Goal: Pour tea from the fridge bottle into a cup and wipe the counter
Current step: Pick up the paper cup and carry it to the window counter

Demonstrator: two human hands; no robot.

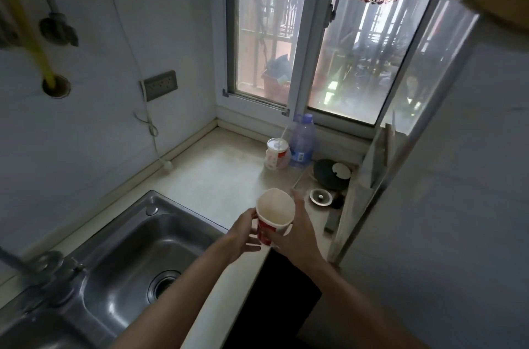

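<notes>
Both hands hold one paper cup (pixel 275 212) between them. Left hand (pixel 243 235) has its fingers curled around the left side of the cup, with the thumb high near the rim. Right hand (pixel 296 231) wraps the right side, the palm against the cup wall and one finger reaching up past the rim. The cup is red and white outside, it stands almost upright, and its open mouth shows the pale inner wall down to the bottom. It is held over the front edge of the counter (pixel 217 171), just to the right of the steel sink (pixel 134 245).

At the back of the counter, under the window (pixel 337 62), a lidded drink cup (pixel 275 154) with a straw stands beside two clear plastic bottles (pixel 304 142) with blue caps. The lid hides what is in this cup, and how full the bottles are I cannot tell. Near them, further right, a round metal sink strainer (pixel 320 197) lies on the counter
</notes>
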